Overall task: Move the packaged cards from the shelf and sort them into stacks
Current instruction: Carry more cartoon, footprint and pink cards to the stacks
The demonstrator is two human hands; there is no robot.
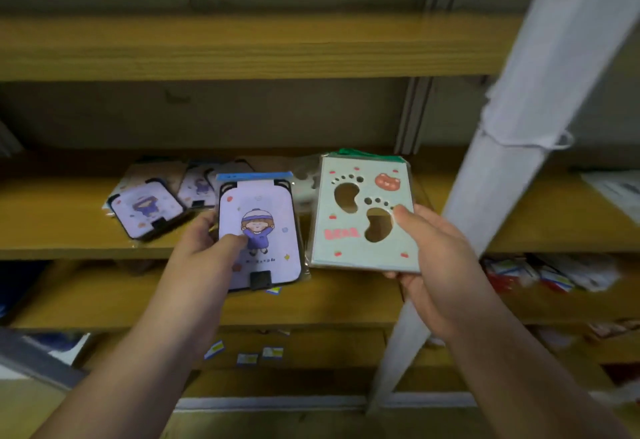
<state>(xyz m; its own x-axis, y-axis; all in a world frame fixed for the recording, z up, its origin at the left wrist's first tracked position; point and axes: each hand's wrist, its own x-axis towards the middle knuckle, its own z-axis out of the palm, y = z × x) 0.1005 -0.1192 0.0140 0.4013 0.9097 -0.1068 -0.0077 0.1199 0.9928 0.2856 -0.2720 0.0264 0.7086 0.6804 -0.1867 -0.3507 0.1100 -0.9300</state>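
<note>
Both forearms reach up and forward from the near edge toward the wooden shelf (86, 231), the left arm rising from the lower left and the right arm from the lower right.

The left hand (204, 244) is clamped on a lilac packaged card (259, 231) printed with a cartoon child in a cap: the thumb presses on the card's front face near the figure, and the fingers curl behind its left edge. The card stands nearly upright, its blue top strip toward the far side, held just in front of the shelf edge.

The right hand (436, 258) grips a pale green packaged card (360, 213) with two footprint cut-outs, a small bear face and pink lettering. The thumb lies on the front by the lower footprint, and the fingers support the back and near-right corner. This card tilts slightly away, just right of the lilac one; whether the two touch cannot be told.

Further lilac packaged cards (149, 210) lie loosely overlapped on the shelf to the far left. A white upright post (519, 127) crosses at the right.
</note>
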